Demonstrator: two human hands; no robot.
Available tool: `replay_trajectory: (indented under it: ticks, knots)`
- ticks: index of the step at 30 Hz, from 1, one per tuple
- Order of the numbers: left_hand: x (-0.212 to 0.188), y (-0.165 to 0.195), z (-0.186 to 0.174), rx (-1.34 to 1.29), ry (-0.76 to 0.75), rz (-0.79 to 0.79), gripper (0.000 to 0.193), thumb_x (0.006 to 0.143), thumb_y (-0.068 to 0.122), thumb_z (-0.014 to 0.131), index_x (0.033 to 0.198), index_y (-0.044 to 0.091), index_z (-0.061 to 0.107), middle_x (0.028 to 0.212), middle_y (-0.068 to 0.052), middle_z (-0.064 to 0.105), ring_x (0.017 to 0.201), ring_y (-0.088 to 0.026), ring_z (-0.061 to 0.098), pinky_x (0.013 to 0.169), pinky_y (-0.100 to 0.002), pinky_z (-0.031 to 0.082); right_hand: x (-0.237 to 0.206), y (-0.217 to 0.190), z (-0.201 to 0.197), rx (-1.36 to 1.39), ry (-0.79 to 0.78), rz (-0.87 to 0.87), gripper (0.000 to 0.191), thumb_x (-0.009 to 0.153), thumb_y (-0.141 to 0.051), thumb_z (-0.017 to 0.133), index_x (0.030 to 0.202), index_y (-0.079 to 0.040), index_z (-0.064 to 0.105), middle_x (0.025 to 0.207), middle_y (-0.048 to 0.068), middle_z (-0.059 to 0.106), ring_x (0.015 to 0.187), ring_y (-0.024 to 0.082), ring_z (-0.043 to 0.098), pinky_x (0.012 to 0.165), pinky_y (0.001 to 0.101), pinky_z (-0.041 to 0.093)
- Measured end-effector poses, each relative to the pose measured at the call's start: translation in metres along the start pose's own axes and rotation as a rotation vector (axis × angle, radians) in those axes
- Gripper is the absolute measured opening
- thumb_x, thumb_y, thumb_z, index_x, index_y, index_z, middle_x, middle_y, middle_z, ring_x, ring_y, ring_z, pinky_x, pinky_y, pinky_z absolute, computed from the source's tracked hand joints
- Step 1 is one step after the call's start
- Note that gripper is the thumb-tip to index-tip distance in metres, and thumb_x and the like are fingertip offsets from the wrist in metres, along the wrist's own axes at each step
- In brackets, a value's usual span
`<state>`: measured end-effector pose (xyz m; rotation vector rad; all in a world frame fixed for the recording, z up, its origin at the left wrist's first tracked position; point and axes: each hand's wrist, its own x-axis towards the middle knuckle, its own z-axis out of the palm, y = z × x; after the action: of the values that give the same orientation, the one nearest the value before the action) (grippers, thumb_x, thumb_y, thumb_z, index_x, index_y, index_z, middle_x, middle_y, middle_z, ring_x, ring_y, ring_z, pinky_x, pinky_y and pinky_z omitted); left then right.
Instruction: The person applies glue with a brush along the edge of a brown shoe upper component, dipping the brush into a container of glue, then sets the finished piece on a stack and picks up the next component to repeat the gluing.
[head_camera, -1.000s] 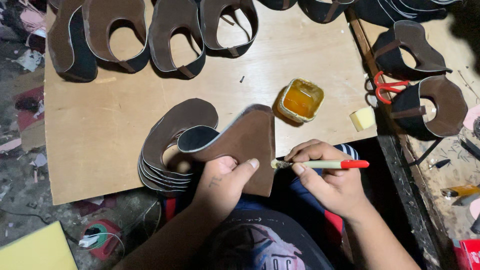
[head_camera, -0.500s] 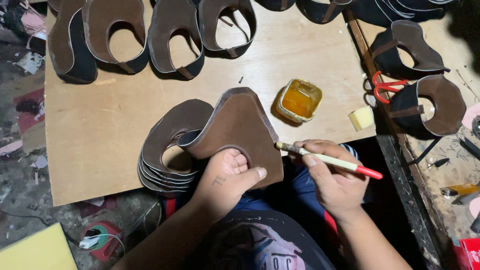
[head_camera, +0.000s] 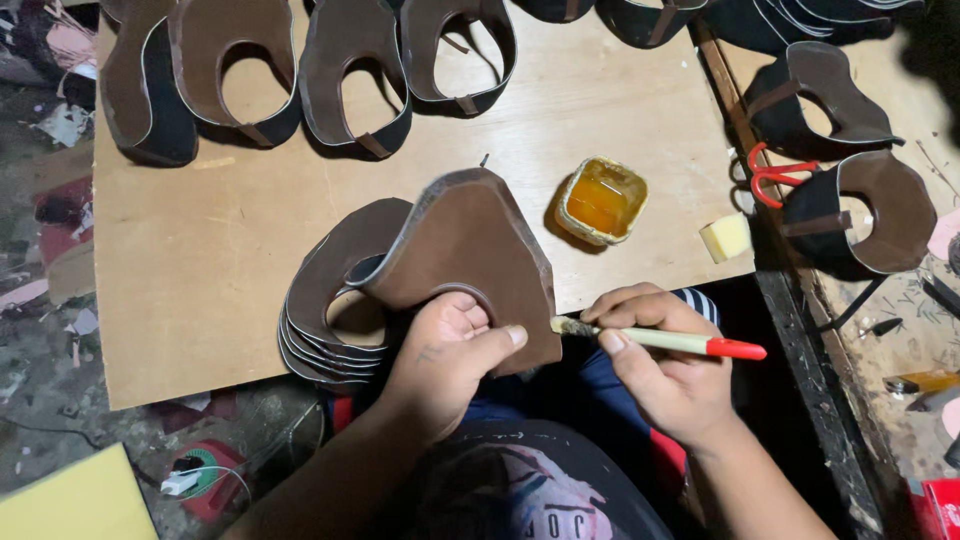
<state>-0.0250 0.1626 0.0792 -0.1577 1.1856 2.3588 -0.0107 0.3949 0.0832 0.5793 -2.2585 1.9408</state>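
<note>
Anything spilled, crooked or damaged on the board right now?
Nothing stands out. The glue tub sits upright on the wooden board with no spill around it. The left hand holds the brown leather piece, the right hand holds the brush at its edge. The stacked pieces lie evenly.

Plywood work board (head_camera: 250, 260) with a stack of curved brown leather shoe-upper pieces (head_camera: 330, 315) at its near edge; the left hand (head_camera: 445, 355) lifts the top piece (head_camera: 465, 250). Right of it, the right hand (head_camera: 665, 370) holds a red-tipped brush (head_camera: 665, 340), its bristles at that piece's edge. Behind the brush sits a square tin of yellow glue (head_camera: 600, 200); a pale sponge block (head_camera: 725, 237) lies right of the tin
</note>
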Motion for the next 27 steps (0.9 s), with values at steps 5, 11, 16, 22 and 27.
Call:
replay_trajectory:
  ticks: [5, 11, 16, 22, 27]
  knots:
    - [0.002, 0.004, 0.004, 0.113, -0.096, -0.025, 0.055, 0.085, -0.009, 0.061, 0.136, 0.004, 0.045, 0.130, -0.011, 0.063, 0.120, -0.015, 0.062, 0.103, -0.030, 0.050, -0.002, 0.007, -0.001, 0.115, 0.104, 0.075, 0.011, 0.098, 0.004, 0.061, 0.109, 0.002, 0.061, 0.114, 0.018, 0.069, 0.104, 0.021, 0.067, 0.096, 0.0342, 0.056]
    - [0.004, 0.005, 0.008, 0.131, -0.068, -0.019, 0.041, 0.091, -0.005, 0.059, 0.132, -0.002, 0.053, 0.122, -0.015, 0.069, 0.111, -0.018, 0.067, 0.098, -0.034, 0.054, -0.003, 0.007, 0.000, -0.065, 0.129, -0.095, 0.015, 0.098, 0.004, 0.062, 0.112, 0.002, 0.060, 0.118, 0.020, 0.068, 0.111, 0.024, 0.067, 0.101, 0.0354, 0.056]
    - [0.005, 0.006, 0.006, 0.110, -0.042, -0.007, 0.034, 0.094, -0.003, 0.058, 0.129, -0.006, 0.057, 0.119, -0.015, 0.072, 0.106, -0.018, 0.069, 0.096, -0.033, 0.055, 0.000, 0.003, 0.000, -0.060, 0.095, -0.093, 0.012, 0.098, 0.003, 0.063, 0.109, 0.000, 0.060, 0.114, 0.018, 0.069, 0.103, 0.022, 0.069, 0.094, 0.0324, 0.057]
    - [0.006, -0.001, 0.009, 0.132, -0.040, 0.015, 0.033, 0.095, -0.001, 0.060, 0.127, -0.007, 0.058, 0.117, -0.015, 0.071, 0.105, -0.017, 0.068, 0.095, -0.033, 0.054, 0.008, -0.008, 0.001, -0.172, 0.103, -0.136, 0.013, 0.095, 0.004, 0.063, 0.107, 0.003, 0.060, 0.115, 0.020, 0.067, 0.105, 0.024, 0.068, 0.097, 0.0346, 0.056]
    - [0.008, -0.001, 0.005, 0.094, 0.019, 0.077, 0.032, 0.094, 0.000, 0.059, 0.126, -0.006, 0.057, 0.118, -0.014, 0.071, 0.107, -0.016, 0.068, 0.096, -0.033, 0.054, 0.004, -0.016, 0.002, -0.145, 0.011, -0.086, 0.010, 0.090, 0.001, 0.065, 0.100, 0.000, 0.061, 0.106, 0.017, 0.071, 0.092, 0.021, 0.069, 0.085, 0.0311, 0.057]
